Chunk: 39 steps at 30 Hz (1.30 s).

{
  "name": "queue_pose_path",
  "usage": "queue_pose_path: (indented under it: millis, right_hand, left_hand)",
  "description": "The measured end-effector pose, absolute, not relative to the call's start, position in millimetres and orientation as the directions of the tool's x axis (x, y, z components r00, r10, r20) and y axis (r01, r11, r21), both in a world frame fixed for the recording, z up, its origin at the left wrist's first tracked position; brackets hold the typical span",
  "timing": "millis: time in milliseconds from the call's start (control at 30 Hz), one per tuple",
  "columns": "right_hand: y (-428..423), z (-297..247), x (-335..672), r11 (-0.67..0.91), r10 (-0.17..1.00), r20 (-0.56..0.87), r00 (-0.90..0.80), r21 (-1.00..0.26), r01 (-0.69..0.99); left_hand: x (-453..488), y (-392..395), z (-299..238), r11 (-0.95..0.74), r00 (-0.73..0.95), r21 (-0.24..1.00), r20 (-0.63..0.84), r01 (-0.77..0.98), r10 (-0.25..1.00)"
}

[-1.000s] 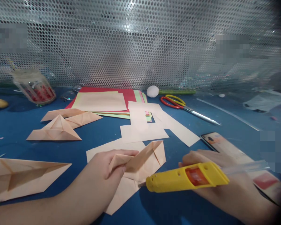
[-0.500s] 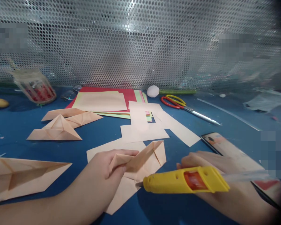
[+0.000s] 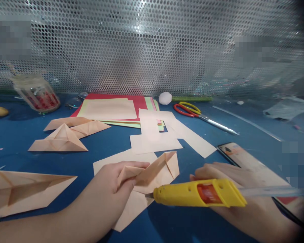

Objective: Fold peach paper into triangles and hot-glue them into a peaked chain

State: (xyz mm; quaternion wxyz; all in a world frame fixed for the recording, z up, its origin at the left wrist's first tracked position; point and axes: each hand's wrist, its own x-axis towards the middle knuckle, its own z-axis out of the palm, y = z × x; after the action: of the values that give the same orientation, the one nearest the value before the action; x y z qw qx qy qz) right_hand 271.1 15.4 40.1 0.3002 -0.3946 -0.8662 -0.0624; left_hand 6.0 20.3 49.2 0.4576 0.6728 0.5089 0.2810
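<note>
My left hand [image 3: 116,180] pinches a folded peach paper piece [image 3: 158,170] at its left end and holds it just above a flat peach sheet [image 3: 128,206] on the blue table. My right hand [image 3: 233,189] grips a yellow glue gun [image 3: 199,193] that lies almost level. Its metal tip points left and reaches the lower edge of the folded piece. A clear glue stick [image 3: 268,191] sticks out of the gun's back toward the right.
Folded paper boats lie at the left [image 3: 59,140] and lower left [image 3: 27,190]. Coloured paper stack [image 3: 108,109], cut strips [image 3: 167,133], red-and-yellow scissors [image 3: 192,111], a white ball [image 3: 165,98], a jar [image 3: 36,92] and a phone [image 3: 245,160] sit around. A perforated metal screen [image 3: 152,47] closes the back.
The glue gun has slid a little to the left and levelled out, bringing its tip up to the folded paper. My left hand and the paper have stayed put.
</note>
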Motion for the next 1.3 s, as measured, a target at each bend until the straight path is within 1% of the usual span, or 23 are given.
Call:
queue_pose_path:
  millis: [67,167,233,367,500,567,633,767,900,1100,1300]
  right_hand:
    - [16,42,274,0.674,0.65,0.563,-0.511,-0.116,0.73]
    - [17,45,280,0.686,0.643,0.515,-0.567,-0.06,0.725]
    - [17,45,282,0.676,0.649,0.5,-0.574,-0.034,0.736]
    - [17,39,282,0.618,0.673,0.565,-0.478,-0.074,0.783]
    - [18,36,279,0.634,0.658,0.592,-0.466,-0.099,0.767]
    - [20,37,277,0.647,0.65,0.59,-0.479,-0.1,0.756]
    - [21,39,275,0.655,0.649,0.583,-0.489,-0.1,0.749]
    - [21,43,272,0.665,0.651,0.565,-0.507,-0.103,0.74]
    - [21,43,274,0.667,0.659,0.551,-0.513,-0.113,0.736]
    - [21,37,278,0.659,0.678,0.526,-0.514,-0.125,0.741]
    - [21,35,282,0.635,0.677,0.544,-0.497,-0.09,0.767]
  left_hand:
    - [6,21,50,-0.065,0.326,0.902,-0.087,0.427,0.941]
    - [5,20,50,-0.051,0.338,0.908,-0.103,0.416,0.935]
    - [4,20,49,-0.049,0.335,0.906,-0.105,0.421,0.936]
    - [5,20,48,-0.066,0.33,0.907,-0.083,0.416,0.94]
    - [8,22,56,-0.078,0.358,0.917,-0.074,0.392,0.931]
    - [9,21,60,-0.042,0.402,0.93,-0.118,0.366,0.908]
    - [10,21,60,-0.025,0.408,0.931,-0.135,0.364,0.903]
    - [6,21,51,-0.082,0.367,0.921,-0.07,0.382,0.928]
    - [6,23,50,-0.086,0.41,0.928,-0.075,0.361,0.909]
    - [9,24,59,-0.071,0.425,0.937,-0.086,0.341,0.901]
    - [9,22,61,-0.049,0.419,0.935,-0.11,0.35,0.901]
